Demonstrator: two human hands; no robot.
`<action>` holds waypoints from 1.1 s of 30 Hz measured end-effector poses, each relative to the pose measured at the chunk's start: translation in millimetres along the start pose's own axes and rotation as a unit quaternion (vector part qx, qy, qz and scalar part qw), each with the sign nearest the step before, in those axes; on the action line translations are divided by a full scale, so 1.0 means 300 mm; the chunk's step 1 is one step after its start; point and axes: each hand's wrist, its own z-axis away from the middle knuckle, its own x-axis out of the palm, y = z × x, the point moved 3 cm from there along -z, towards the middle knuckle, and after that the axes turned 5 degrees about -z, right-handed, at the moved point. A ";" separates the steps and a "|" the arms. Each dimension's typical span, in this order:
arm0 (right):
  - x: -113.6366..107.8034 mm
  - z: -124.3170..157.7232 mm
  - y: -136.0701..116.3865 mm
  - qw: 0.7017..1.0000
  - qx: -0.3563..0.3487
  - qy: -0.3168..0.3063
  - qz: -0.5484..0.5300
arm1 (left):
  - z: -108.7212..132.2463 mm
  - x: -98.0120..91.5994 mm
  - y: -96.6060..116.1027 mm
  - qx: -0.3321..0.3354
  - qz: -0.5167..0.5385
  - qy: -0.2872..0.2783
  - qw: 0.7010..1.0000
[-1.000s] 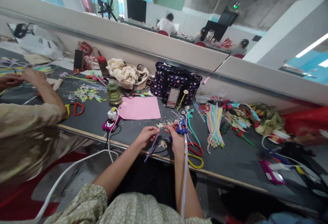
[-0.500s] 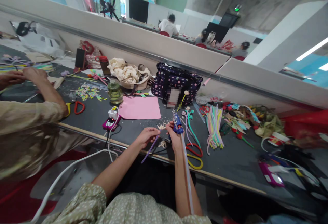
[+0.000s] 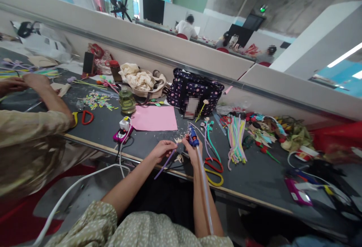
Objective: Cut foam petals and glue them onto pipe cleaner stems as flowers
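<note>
Between the fingertips of my left hand (image 3: 163,150) is a purple stem (image 3: 164,166), slanting down toward the table's front edge. A cream flower head (image 3: 178,140) sits at its upper end, between my two hands. My right hand (image 3: 192,151) is closed round a blue glue gun (image 3: 193,135), its fingertips near the flower. A long clear glue stick (image 3: 205,190) runs from the back of the gun along my forearm. Small cream pieces (image 3: 179,158) lie on the table below my hands. Scissors with red and yellow handles (image 3: 214,171) rest beside my right wrist.
A pink sheet (image 3: 155,118), a green-tinted jar (image 3: 127,100) and a purple power strip (image 3: 123,134) are to the left. Behind stands a dotted bag (image 3: 195,90). Pastel stems (image 3: 236,139) lie right. At far left a co-worker's hand (image 3: 35,83) works over the same table.
The glue gun and my right hand have shifted slightly left. My left hand keeps its hold on the purple stem, almost unmoved.
</note>
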 end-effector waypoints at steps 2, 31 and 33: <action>-0.001 -0.001 -0.005 1.000 -0.003 -0.001 0.009 | 0.001 0.001 0.000 -0.003 -0.002 -0.002 1.000; -0.002 0.000 -0.062 0.994 -0.034 -0.057 0.091 | 0.004 0.013 -0.001 -0.005 -0.001 -0.010 1.000; -0.001 0.000 -0.066 0.993 -0.038 -0.061 0.095 | 0.004 0.013 0.000 -0.005 -0.002 -0.010 1.000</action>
